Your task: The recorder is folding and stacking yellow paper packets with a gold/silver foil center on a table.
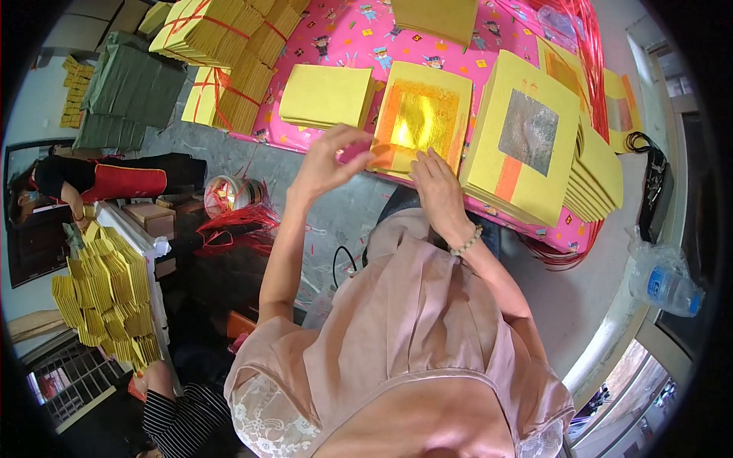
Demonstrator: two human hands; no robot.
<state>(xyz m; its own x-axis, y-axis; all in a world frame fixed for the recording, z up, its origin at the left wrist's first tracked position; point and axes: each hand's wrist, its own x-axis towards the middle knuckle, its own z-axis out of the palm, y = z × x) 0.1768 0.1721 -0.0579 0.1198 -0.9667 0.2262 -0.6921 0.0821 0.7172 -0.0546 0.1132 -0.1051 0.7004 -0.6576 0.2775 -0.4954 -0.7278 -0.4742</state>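
Before me lies a stack of yellow paper sheets (380, 114), its top sheet bearing a shiny gold foil square (416, 114) with orange around it. My left hand (330, 164) is at the stack's near left corner, fingers curved and thumb apart from them, with pink cloth showing in the gap. No held sheet can be made out there. My right hand (439, 189) rests on the near edge of the top sheet with its fingers stretched out. Right of this stack stands a taller pile of yellow paper (561, 95), topped by a silver foil square (528, 130) and an orange strip.
A plain yellow stack (327, 95) sits to the left on the pink patterned tablecloth (336, 34). Red-tied bundles (229, 95) rise beyond it. Red strings (592, 69) hang at the right. Two other people work at the left, near a table of folded yellow paper (107, 282).
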